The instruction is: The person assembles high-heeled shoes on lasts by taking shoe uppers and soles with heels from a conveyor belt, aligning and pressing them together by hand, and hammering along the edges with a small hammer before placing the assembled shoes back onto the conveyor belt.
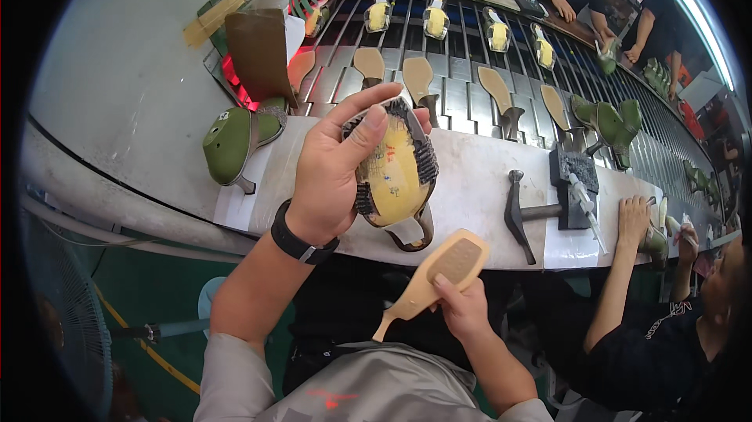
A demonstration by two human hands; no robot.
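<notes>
In my left hand (333,167) is a lasted shoe upper (395,175), turned bottom up above the bench. Its yellow underside faces me, with dark, rough edges folded around it. My thumb presses on the toe end and the fingers wrap behind it. Lower and to the right, my right hand (468,311) grips a tan shoe sole (419,285) by its side, just off the bench edge. A darker textured patch covers the sole's wide end, while its narrow end points down left. The two shoe parts are apart.
A green heeled shoe (229,144) stands on the bench at left. A hammer (517,214) and a dark block (576,195) lie at right, near a co-worker's hand (633,222). Soles (418,76) and yellow-bottomed uppers (435,21) line the roller conveyor. A fan (66,289) stands lower left.
</notes>
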